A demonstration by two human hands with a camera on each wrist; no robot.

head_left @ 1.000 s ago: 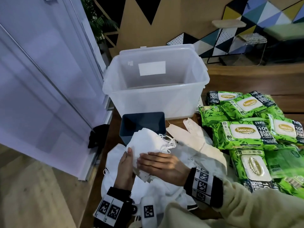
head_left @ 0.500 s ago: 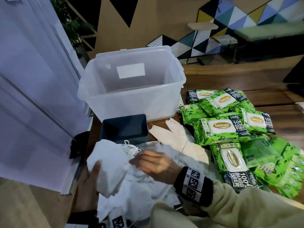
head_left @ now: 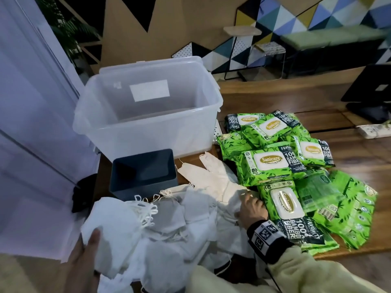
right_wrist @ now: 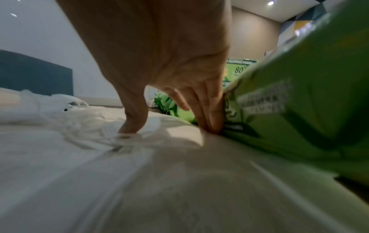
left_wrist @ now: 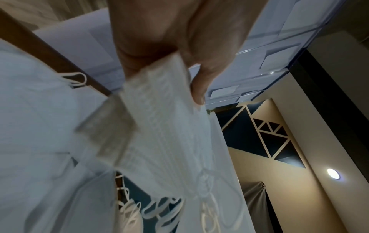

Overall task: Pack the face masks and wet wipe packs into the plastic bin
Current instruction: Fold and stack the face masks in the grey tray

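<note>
Masks first: a stack of white face masks (head_left: 114,235) is gripped by the left hand (head_left: 84,263) at the near left edge of the table (head_left: 275,98); in the left wrist view the thumb lies on one face of the stack (left_wrist: 159,126) and the fingers (left_wrist: 199,78) curl round the other, ear loops dangling below. Loose face masks (head_left: 190,220) lie in a heap across the near part of the table, between the held stack and the wet wipe packs (head_left: 273,163). Right hand (head_left: 251,208) is down on the right edge of that heap, just beside a green pack (head_left: 285,204); the right wrist view shows the fingertips (right_wrist: 211,124) touching the white material right against the pack (right_wrist: 299,94), thumb spread apart from them and also pressing into the masks, nothing pinched that I can make out. Plastic bin (head_left: 148,125), clear and lidless, stands at the far left of the table with a white label on its far wall; no masks or packs visible inside. Small dark blue container (head_left: 143,174) sits just in front of the bin, touching the mask heap. Pale gloves (head_left: 211,178) lie between that container and the packs. Green packs overlap one another in a spread on the right side of the table, several face up. Cream sleeve (head_left: 306,271) and a marker-printed wristband (head_left: 266,235) on the right arm.
</note>
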